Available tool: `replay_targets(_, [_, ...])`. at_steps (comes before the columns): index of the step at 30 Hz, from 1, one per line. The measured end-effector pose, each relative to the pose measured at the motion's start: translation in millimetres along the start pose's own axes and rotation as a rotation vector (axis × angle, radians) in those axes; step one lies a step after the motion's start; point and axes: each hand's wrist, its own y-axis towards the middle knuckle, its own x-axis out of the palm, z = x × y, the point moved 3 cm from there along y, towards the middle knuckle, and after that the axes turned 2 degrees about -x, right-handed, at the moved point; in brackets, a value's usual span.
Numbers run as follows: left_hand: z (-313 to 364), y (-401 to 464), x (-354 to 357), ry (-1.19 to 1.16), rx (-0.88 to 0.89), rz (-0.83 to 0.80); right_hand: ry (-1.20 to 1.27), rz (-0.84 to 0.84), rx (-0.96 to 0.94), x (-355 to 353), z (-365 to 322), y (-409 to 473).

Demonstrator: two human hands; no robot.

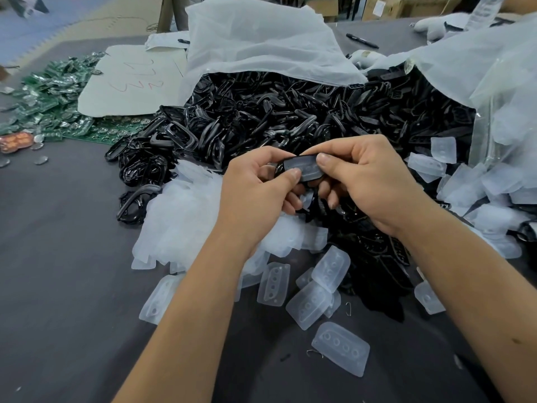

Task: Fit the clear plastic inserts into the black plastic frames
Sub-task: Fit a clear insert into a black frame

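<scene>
A translucent clear plastic insert (305,168) with a row of small round dimples sits against a glossy black plastic frame (280,167), held above the middle of the table over a heap of parts. The left hand (255,184) holds the frame's left end, its thumb pressing on the insert's lower left corner and its fingers curled behind. The right hand (366,181) pinches the right end, thumb on top of the insert and fingers curled beneath. How far the insert has seated in the frame cannot be told.

Behind the hands, a large pile of loose black oval frames (290,112) spills from the mouth of a white translucent plastic bag (255,42). More clear dimpled inserts (180,216) are heaped to the left of the hands, scattered singly on the dark grey table (58,257) in front of them, and lying to the right beside a second clear plastic bag (499,91).

At the far left lies a spread of green circuit boards (52,94), partly covered by a pale sheet of cardboard with red scribbles (130,82). A black marker pen (361,40) lies on the table at the far side.
</scene>
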Motion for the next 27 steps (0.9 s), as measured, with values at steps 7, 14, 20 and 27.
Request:
replay_targets(7, [-0.8,-0.4,1.8,0.08,0.023,0.031,-0.129,0.013,-0.019,-1.9,1.7,1.3])
replay_targets(14, [-2.2,0.5,1.3,0.152,0.033,0.061,-0.22,-0.026,-0.033,-0.9,1.0,1.0])
replay_targets(20, [-2.4,0.4,1.7,0.122,0.025,0.029,-0.31,0.005,-0.128,-0.7,-2.0,-0.3])
replay_targets(27, [-1.3,-0.1,2.1,0.073,-0.007,0.012,-0.38,0.035,-0.198,-9.8,-3.8,-1.4])
